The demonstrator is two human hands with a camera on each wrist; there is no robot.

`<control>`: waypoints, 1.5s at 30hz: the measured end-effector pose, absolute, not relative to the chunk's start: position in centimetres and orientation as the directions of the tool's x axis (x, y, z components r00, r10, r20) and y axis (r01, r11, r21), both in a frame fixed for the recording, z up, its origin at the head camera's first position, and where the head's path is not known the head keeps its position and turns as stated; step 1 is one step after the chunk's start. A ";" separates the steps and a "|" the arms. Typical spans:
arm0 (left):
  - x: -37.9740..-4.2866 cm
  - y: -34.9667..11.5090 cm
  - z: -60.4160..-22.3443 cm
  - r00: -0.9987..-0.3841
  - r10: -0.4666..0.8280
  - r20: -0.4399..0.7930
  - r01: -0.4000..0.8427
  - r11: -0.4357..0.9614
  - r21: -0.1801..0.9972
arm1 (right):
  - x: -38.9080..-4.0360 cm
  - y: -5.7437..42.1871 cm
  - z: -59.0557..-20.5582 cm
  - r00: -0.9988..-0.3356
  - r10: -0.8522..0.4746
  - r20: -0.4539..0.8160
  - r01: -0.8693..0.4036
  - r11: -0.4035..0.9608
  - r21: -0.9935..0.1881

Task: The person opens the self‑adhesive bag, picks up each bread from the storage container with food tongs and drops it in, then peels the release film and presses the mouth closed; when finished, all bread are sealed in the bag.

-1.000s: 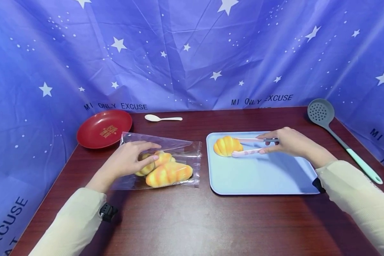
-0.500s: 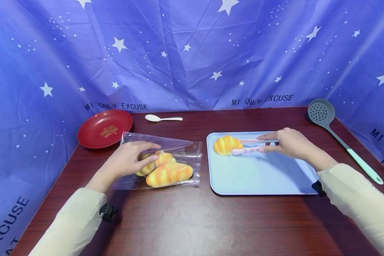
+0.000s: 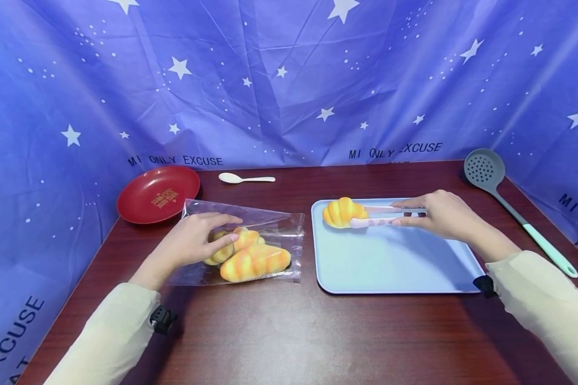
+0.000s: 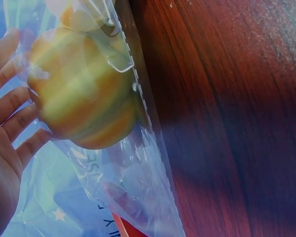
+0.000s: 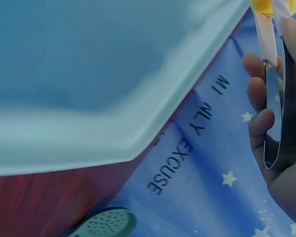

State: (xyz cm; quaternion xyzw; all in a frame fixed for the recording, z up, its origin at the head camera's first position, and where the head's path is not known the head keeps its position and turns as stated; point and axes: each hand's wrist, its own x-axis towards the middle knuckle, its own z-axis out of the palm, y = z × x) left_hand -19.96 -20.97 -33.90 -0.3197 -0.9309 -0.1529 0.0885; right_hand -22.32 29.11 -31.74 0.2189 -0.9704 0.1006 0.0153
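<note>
My right hand [image 3: 448, 215] grips a pair of tongs [image 3: 375, 222] with pale pink tips. Between those tips is a yellow-orange bread roll [image 3: 342, 212], at the far left corner of a light blue tray [image 3: 390, 267]. In the right wrist view, fingers and thumb wrap the metal tongs [image 5: 275, 113], while the roll [image 5: 266, 6] shows only at the top edge. A clear plastic bag [image 3: 279, 220] lies left of the tray with several bread rolls [image 3: 255, 262] inside. My left hand [image 3: 192, 238] rests on it with fingers spread, touching the film beside a roll [image 4: 84, 94].
A red plate [image 3: 156, 195] stands at the back left of the dark wooden table [image 3: 279, 337]. Behind the bag lies a small white spoon [image 3: 245, 178]. Along the right edge is a grey skimmer [image 3: 484, 168] with a mint handle. Starry blue cloth [image 3: 270, 80] hangs around the table.
The tongs have narrowed onto the bread roll, and it has risen slightly from the tray. My right hand has shifted a little up and right. The left hand stays put.
</note>
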 end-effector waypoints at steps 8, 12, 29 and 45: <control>-19.9 -21.1 -33.9 -0.787 0.565 0.247 0.614 0.755 0.228 | -20.8 27.5 -30.4 -0.862 -0.491 0.121 -0.506 0.839 -0.199; -19.9 -21.1 -33.9 -0.783 0.568 0.254 0.619 0.750 0.232 | -20.6 26.4 -30.3 -0.822 -0.550 0.145 -0.569 0.793 -0.218; -20.1 -21.0 -33.8 -0.744 0.602 0.290 0.663 0.718 0.214 | -21.6 20.8 -31.3 -0.715 -0.671 0.198 -0.699 0.676 -0.233; -20.2 -20.9 -34.0 -0.718 0.617 0.323 0.690 0.693 0.210 | -22.6 18.3 -32.7 -0.723 -0.644 0.248 -0.690 0.689 -0.221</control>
